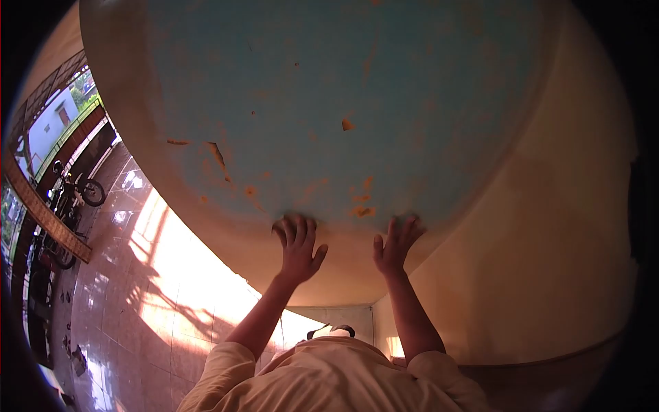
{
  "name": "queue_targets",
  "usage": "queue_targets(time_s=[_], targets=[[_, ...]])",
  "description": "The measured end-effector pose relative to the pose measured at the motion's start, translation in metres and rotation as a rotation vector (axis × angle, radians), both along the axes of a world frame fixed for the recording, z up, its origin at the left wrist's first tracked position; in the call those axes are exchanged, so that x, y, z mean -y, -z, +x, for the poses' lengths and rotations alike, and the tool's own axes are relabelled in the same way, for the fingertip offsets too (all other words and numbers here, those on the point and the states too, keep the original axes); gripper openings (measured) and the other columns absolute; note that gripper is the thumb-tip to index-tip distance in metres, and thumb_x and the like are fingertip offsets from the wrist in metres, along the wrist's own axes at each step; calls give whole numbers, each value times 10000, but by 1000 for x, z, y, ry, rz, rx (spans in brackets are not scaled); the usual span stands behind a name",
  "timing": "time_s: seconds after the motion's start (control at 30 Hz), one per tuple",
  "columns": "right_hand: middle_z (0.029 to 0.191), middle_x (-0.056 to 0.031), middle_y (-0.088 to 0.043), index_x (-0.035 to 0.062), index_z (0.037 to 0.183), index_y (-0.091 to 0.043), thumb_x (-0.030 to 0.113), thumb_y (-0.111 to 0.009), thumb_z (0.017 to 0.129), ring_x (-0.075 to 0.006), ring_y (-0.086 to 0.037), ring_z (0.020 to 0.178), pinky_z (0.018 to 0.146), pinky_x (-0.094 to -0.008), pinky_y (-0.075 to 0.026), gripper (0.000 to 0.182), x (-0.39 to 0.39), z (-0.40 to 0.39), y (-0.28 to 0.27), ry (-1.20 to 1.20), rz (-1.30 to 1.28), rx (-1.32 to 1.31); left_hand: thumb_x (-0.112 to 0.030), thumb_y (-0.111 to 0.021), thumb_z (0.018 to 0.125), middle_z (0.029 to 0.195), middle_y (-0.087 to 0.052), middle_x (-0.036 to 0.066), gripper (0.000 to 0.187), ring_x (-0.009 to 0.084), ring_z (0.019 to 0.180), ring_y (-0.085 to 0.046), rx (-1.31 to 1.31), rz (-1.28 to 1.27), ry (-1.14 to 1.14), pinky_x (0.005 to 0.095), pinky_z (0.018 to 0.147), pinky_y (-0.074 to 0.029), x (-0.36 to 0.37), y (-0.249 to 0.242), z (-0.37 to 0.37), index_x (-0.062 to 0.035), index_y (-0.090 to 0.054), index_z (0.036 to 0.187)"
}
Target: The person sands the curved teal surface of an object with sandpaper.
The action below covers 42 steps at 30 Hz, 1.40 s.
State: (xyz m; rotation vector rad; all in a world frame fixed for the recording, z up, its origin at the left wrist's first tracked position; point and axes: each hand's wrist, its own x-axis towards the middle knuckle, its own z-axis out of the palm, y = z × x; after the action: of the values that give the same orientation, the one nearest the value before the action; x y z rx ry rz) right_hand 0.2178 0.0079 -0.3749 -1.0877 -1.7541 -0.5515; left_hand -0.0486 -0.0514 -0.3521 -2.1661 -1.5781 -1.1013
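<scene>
A large surface (pixel 329 82), blue-green in the middle with a tan border and several chipped orange-brown patches, fills the upper view. My left hand (pixel 298 246) rests at its lower part with fingers spread and thumb out. To the right, my right hand (pixel 398 244) is also at the lower border, fingers apart and slightly blurred. Neither hand shows anything held. Both palms face the surface; the exact contact of the fingertips is hard to make out.
On the left, a tiled floor (pixel 103 295) with bright sunlight patches leads to a parked motorcycle (pixel 68 192) and an opening to the outdoors. A tan wall (pixel 535 275) stands on the right. Small dark items lie on the floor at the lower left.
</scene>
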Motion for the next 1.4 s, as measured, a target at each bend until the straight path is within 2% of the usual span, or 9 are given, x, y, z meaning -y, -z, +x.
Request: queue_targets(time_s=[0.13, 0.23, 0.47, 0.6, 0.67, 0.87, 1.13, 1.2, 1.4], targets=[[1690, -261, -75, 101, 1556, -382, 466, -378, 1068, -465, -3, 1565, 1150, -760, 56, 610, -7, -4, -43, -2, 58, -88, -422, -546, 997, 1667, -67, 328, 823, 610, 1502, 51, 58, 57, 87, 735, 1142, 58, -2, -110, 1, 65, -216, 1573], [1691, -256, -82, 115, 1558, -385, 472, -361, 1071, -461, 9, 1566, 1153, -753, 68, 604, -13, 0, -37, 10, 80, -73, -421, -561, 986, 1661, -72, 339, 836, 616, 1498, 61, 65, 152, -12, 743, 1137, 64, -15, -105, 10, 71, -218, 1568], [1704, -195, -100, 166, 1577, -351, 488, -313, 1079, -460, -16, 1565, 1165, -756, 42, 595, -23, 21, 3, 83, 185, 117, -459, -607, 948, 1545, -295, 362, 806, 649, 1400, -224, -67, -94, -118, 818, 1075, -106, 0, 64, 68, 69, -348, 1500], [1702, -149, -157, 226, 1479, -504, 472, -388, 1056, -413, -24, 1576, 1170, -750, 52, 503, -23, 27, 22, 43, 158, 86, -484, -603, 950, 1536, -360, 321, 777, 623, 1388, -298, -26, -111, -122, 835, 1051, -161, 6, 75, 82, 35, -400, 1491], [1693, -208, -121, 159, 1531, -413, 492, -318, 1075, -457, 16, 1565, 1154, -772, 45, 573, -20, 35, 29, 74, 124, 195, -484, -603, 949, 1543, -361, 311, 776, 621, 1389, -300, -32, -65, -112, 832, 1051, -164, 2, 38, 86, 26, -398, 1497], [1685, -244, -87, 106, 1449, -503, 495, -309, 1080, -469, 62, 1557, 1142, -784, 46, 571, -10, 43, 40, 69, -16, 229, -459, -607, 951, 1613, -203, 354, 827, 672, 1448, -99, -44, 185, -97, 820, 1082, -56, -25, -104, 86, 66, -318, 1520], [1673, -243, -133, 110, 1426, -542, 485, -345, 1069, -475, 7, 1554, 1134, -798, 22, 554, -4, 43, 51, 30, -43, 154, -485, -587, 957, 1557, -294, 369, 777, 674, 1406, -214, -94, -1, -133, 830, 1067, -97, -8, 75, 82, 59, -392, 1477], [1674, -249, -122, 97, 1431, -533, 486, -339, 1071, -479, 9, 1552, 1131, -803, 19, 564, -2, 44, 51, 28, -59, 149, -475, -600, 954, 1507, -434, 272, 664, 580, 1339, -395, -81, -39, -156, 820, 1026, -225, 0, 81, 76, -18, -516, 1429], [1675, -269, -79, 73, 1480, -455, 492, -309, 1078, -494, 3, 1546, 1126, -806, 24, 599, 3, 35, 50, 14, -69, 105, -469, -611, 947, 1579, -356, 264, 730, 591, 1394, -327, -22, 198, -144, 814, 1052, -192, -17, -56, 64, -28, -437, 1503]])
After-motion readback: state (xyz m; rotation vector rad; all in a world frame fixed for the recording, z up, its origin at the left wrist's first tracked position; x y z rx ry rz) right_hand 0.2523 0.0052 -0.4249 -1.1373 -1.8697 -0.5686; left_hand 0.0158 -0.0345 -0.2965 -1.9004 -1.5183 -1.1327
